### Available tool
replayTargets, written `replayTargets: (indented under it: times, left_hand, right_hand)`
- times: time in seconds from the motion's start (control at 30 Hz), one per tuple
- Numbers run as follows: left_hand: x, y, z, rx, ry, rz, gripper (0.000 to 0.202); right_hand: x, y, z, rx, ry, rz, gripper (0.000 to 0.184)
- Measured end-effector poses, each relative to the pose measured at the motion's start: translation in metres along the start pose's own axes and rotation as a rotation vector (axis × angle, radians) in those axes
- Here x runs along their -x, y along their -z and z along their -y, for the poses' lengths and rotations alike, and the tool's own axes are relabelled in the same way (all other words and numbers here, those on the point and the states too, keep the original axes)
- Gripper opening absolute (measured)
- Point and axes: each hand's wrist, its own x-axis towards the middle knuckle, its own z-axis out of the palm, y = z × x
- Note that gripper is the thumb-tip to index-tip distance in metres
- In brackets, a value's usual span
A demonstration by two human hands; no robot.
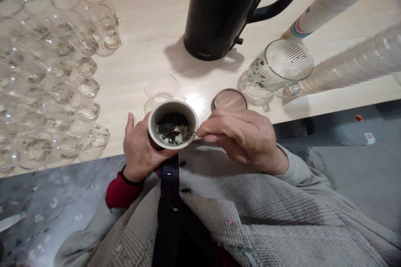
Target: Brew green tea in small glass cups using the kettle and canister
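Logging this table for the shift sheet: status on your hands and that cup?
Left hand holding white ceramic cup of dark tea leaves. Right hand pinching small metal spoon in the leaves. Clear glass and round lid just beyond.

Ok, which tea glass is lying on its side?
The ribbed glass at far right, with leaves clinging to its wall; the glasses at left stand upright.

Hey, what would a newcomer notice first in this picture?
First, a small white-rimmed cup of dark tea leaves, gripped by the left hand at the centre, with the right hand holding a thin metal spoon in it. Beyond stands a tall black kettle, and rows of small clear glass cups fill the left side.
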Motion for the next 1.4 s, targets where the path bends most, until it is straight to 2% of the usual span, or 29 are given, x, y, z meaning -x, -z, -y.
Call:
replayTargets:
  times: [0.13,0.37,0.53,0.7,0.77,0.9,1.0,1.2,1.4]
  left_hand:
    - [0.000,-0.001,0.000,-0.004,-0.043,-0.034,0.099]
    - [-0.001,0.004,-0.003,-0.003,0.011,0.043,0.096]
    - [-0.001,0.001,-0.002,0.006,-0.003,0.013,0.095]
    - [-0.001,0.000,-0.001,0.019,0.014,0.027,0.096]
    - [-0.001,0.000,-0.002,0.018,0.022,0.027,0.097]
    - [-0.001,-0.001,-0.001,0.006,0.028,0.008,0.104]
    - [0.000,-0.002,-0.001,0.010,0.001,-0.020,0.108]
    - [-0.001,-0.003,-0.001,0.030,-0.110,-0.103,0.106]
    - [0.001,-0.005,0.001,0.029,-0.090,-0.085,0.109]
  right_hand:
    - [0.001,-0.004,0.004,-0.024,-0.013,-0.013,0.012]
    - [0.000,-0.007,0.003,0.038,-0.014,-0.076,0.008]
    - [-0.001,-0.011,0.006,-0.011,-0.028,-0.015,0.010]
    - [0.002,-0.004,0.012,-0.085,-0.093,-0.002,0.014]
    - [0.006,-0.003,0.012,-0.154,-0.191,-0.097,0.017]
    - [0.012,-0.011,0.006,-0.320,-0.456,-0.435,0.024]
    - [0.011,-0.018,0.001,-0.393,-0.573,-0.571,0.029]
    - [0.009,-0.023,-0.009,-0.366,-0.580,-0.646,0.035]
    - [0.000,-0.022,-0.013,-0.288,-0.519,-0.737,0.034]
